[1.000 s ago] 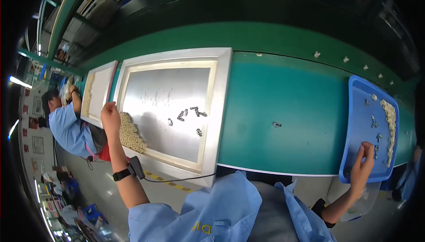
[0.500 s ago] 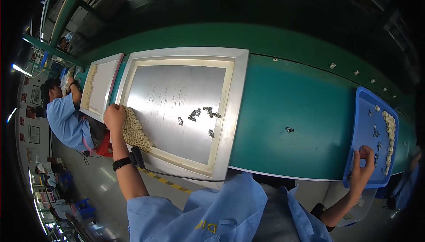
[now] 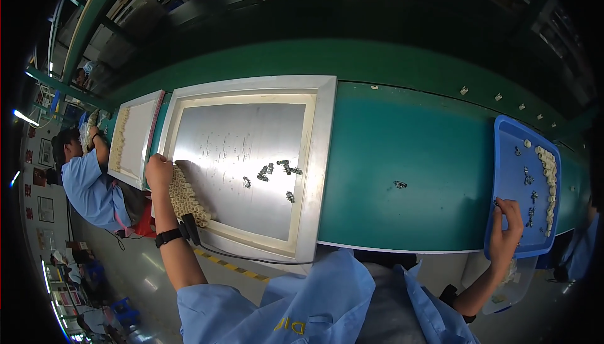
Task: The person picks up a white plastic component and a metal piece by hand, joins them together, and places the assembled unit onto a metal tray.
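Observation:
A large metal frame with a flat grey plate inside lies on the green bench. Its near left corner holds a heap of small cream ring-like parts. My left hand is closed at the frame's left side, beside the heap; what its fingers hold is hidden. On the right, my right hand pinches over the left rim of a blue tray. A tiny dark bit shows at its fingertips, too small to name. Small dark metal parts lie scattered on the plate.
More dark metal parts and a row of cream parts lie in the tray. One loose metal part sits on the green bench top. A smaller white-bottomed frame and a seated co-worker are at the left.
My right hand has drawn back from inside the blue tray to its left rim, fingers pinched. My left hand stays by the cream parts. The whole view has shifted slightly.

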`<action>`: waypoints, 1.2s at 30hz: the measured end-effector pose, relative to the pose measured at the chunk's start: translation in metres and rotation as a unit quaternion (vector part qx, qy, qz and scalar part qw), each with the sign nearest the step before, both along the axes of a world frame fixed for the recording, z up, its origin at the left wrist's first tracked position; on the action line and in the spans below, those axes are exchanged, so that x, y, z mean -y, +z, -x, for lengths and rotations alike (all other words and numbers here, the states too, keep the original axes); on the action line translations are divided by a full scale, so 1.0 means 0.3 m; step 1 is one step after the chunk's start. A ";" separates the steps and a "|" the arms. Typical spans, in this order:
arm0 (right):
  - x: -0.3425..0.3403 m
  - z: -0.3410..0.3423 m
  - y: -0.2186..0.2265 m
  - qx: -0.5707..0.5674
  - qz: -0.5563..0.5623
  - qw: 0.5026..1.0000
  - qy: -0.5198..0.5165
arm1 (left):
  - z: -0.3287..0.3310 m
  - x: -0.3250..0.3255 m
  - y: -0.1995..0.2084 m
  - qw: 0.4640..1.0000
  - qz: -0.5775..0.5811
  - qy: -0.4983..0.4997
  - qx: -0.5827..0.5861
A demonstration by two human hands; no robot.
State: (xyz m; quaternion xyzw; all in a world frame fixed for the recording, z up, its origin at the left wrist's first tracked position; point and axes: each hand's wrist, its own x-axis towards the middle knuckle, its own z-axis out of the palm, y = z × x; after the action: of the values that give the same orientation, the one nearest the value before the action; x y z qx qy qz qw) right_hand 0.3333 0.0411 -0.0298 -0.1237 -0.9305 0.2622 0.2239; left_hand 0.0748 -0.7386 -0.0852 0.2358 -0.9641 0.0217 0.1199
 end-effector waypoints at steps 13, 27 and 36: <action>0.018 -0.016 -0.024 -0.053 0.030 0.998 0.003 | 0.052 0.048 -0.009 0.990 -0.036 -0.121 -0.067; 0.205 0.123 -0.011 -0.035 0.313 0.942 0.113 | 0.028 -1.079 0.319 0.754 -0.342 -0.558 -0.060; 0.268 0.158 -0.057 -0.056 0.401 0.906 0.124 | -0.124 -1.617 0.286 0.590 -0.375 -0.715 0.012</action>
State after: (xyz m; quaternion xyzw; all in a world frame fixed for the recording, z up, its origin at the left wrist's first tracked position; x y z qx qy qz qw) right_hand 0.2859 -0.0393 -0.0468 -0.0720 -0.7407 0.6453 0.1728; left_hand 0.1119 -0.2534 0.0007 -0.5057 -0.7470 -0.4314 -0.0135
